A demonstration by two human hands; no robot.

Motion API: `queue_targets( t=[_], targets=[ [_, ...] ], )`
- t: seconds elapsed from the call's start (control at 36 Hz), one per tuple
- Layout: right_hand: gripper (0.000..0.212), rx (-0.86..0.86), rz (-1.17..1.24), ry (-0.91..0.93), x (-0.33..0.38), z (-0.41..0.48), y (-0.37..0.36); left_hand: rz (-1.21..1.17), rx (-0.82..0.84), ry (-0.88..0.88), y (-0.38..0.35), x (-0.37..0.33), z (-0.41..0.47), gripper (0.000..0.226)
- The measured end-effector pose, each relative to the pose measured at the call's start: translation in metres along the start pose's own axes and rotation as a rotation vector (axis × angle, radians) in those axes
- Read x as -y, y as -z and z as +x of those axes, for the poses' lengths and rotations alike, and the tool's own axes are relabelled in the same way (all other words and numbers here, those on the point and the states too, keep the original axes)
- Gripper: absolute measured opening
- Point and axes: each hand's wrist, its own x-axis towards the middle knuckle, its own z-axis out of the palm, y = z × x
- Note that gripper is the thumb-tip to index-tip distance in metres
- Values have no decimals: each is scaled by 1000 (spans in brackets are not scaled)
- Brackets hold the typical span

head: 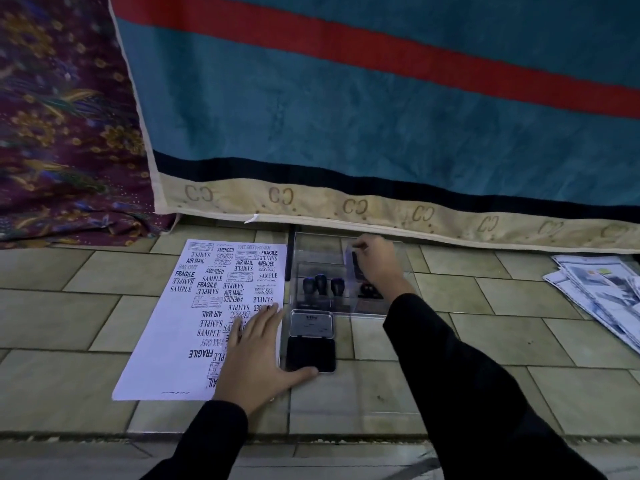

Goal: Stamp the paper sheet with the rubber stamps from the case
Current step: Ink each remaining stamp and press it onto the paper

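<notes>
On tiled floor, below hanging teal blanket (pixel 346 109): I note white paper sheet (pixel 166 337) densely covered with black stamp impressions. My left hand (pixel 258 358) flat on sheet's right edge, fingers spread wide, thumb touching open black ink pad (pixel 310 353). Clear plastic case (pixel 322 251) just beside sheet, three black-handled rubber stamps (pixel 322 285) upright inside. My right hand (pixel 377 261) in case, fingers pinched narrow on dark stamp (pixel 356 266). Loose printed papers (pixel 599 289) well apart, right.

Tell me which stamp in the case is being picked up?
The stamp at the case's right end, pinched by the right hand; three others stand untouched left of it.
</notes>
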Motion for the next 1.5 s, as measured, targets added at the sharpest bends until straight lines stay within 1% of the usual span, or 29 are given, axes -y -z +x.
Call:
queue_targets(
  t=[0.08, 0.17, 0.28, 0.42, 0.5, 0.58, 0.67, 0.75, 0.83, 0.94, 1.06, 1.17, 1.19, 1.25, 1.31, 1.39, 1.44, 1.5],
  targets=[
    [26, 96, -144, -52, -12, 10, 3, 26, 16, 3, 1, -1, 1, 123],
    [28, 198, -272, -6, -11, 15, 3, 53, 33, 8, 3, -3, 1, 123],
    [31, 238, -337, 49, -4, 26, 0, 68, 44, 10, 3, -3, 2, 122],
    [25, 257, -344, 24, -4, 33, -5, 84, 37, 9, 3, -3, 2, 122],
    [13, 230, -297, 7, -5, 34, -7, 80, 40, 9, 3, -3, 2, 122],
    [19, 214, -246, 8, -9, 34, -7, 83, 43, 12, 4, -4, 2, 121],
    [10, 183, -222, 12, -12, 35, -3, 80, 44, 10, 4, -4, 2, 120],
    [13, 141, -175, 4, -15, 38, -1, 58, 30, 2, 5, -4, 1, 119],
    [29, 95, -135, 9, -20, 40, 4, 34, 16, -8, 5, -4, 1, 118],
    [20, 1, -83, 57, -24, 35, 15, 30, 5, -13, 4, -3, 1, 117],
    [21, -90, 28, 62, -21, 15, 29, 21, -2, -21, 2, -1, 1, 116],
    [23, -171, 171, 141, 0, -22, 37, 33, -3, -29, 0, 0, 1, 115],
    [23, -160, 204, 159, 7, -34, 36, 31, -2, -31, 0, 0, 1, 114],
    [28, -79, 228, 199, 20, -59, 30, 27, -1, -34, 0, 1, 1, 114],
    [31, 12, 188, 269, 30, -83, 21, 37, -2, -35, 0, 1, 1, 113],
    [30, 95, 151, 383, 34, -112, 11, 35, -11, -33, 0, 0, 1, 113],
    [30, 130, 153, 406, 33, -125, 5, 24, -16, -35, 0, 0, 1, 113],
    [29, 139, 160, 389, 32, -136, 0, 22, -23, -36, 0, 0, 1, 112]
  ],
)
